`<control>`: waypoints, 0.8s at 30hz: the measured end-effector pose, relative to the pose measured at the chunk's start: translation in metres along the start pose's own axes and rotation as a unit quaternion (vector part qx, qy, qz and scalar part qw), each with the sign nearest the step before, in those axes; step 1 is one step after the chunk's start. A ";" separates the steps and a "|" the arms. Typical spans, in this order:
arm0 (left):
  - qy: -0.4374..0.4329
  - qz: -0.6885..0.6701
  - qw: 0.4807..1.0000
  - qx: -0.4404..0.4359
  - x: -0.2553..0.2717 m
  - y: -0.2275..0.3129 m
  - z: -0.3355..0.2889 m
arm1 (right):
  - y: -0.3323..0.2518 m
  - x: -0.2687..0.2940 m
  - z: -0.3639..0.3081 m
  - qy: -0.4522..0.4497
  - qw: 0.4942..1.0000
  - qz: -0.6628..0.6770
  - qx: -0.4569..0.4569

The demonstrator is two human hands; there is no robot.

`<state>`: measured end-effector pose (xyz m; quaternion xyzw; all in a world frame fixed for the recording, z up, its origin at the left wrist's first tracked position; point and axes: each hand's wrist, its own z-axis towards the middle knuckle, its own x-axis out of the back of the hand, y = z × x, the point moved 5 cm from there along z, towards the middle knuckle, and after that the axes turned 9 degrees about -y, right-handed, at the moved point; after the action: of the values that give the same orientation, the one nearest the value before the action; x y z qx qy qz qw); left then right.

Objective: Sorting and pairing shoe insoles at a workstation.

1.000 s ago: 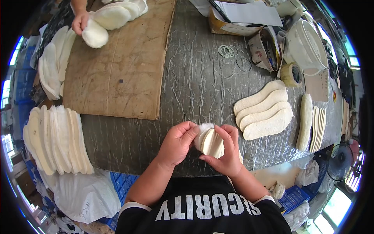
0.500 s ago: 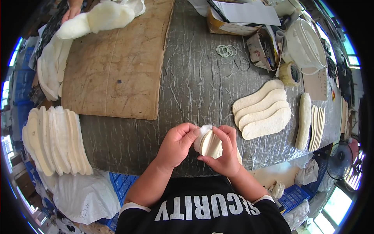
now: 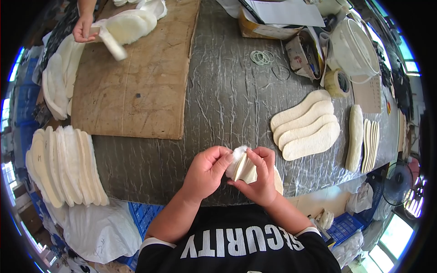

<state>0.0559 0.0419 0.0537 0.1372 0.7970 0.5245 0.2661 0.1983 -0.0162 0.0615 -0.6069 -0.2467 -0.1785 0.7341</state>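
Observation:
Near the table's front edge, my left hand (image 3: 207, 172) and my right hand (image 3: 258, 175) hold a small bunch of cream insoles (image 3: 246, 170) between them, white fluffy pile showing at the top. My left thumb and fingers pinch the fluffy edge. The right hand is curled around the other side, covering much of the bunch, and a rounded insole end shows beyond it. To the right, several flat insoles (image 3: 311, 140) lie fanned out on the dark table (image 3: 227, 100). A row of fleece insoles (image 3: 66, 166) stands at the left.
At the far left a co-worker's hand (image 3: 84, 28) holds an insole (image 3: 112, 45) over a cardboard sheet (image 3: 132, 91). Rubber bands (image 3: 261, 57), a tape roll (image 3: 337, 83), a clear bucket (image 3: 353, 48) and a paper-topped box (image 3: 268, 29) occupy the back right. More insoles (image 3: 370, 145) stand at right.
The co-worker's hand now holds one insole swung out over the cardboard, apart from the fleece pile. My hands stay in place, with the insoles between them slightly turned.

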 end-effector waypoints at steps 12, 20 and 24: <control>-0.070 -0.016 0.997 -0.022 0.009 -0.001 -0.025 | -0.006 -0.022 -0.016 0.124 0.986 -0.049 0.098; -0.069 -0.008 0.997 -0.035 0.025 0.000 -0.031 | -0.023 -0.036 -0.024 0.110 0.973 -0.105 0.175; -0.041 -0.009 0.999 0.017 0.033 -0.008 -0.035 | -0.027 -0.042 -0.028 0.083 0.971 -0.119 0.192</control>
<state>0.0098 0.0283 0.0479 0.1562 0.7954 0.5022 0.3012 0.1524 -0.0503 0.0551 -0.4037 -0.2852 -0.2637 0.8283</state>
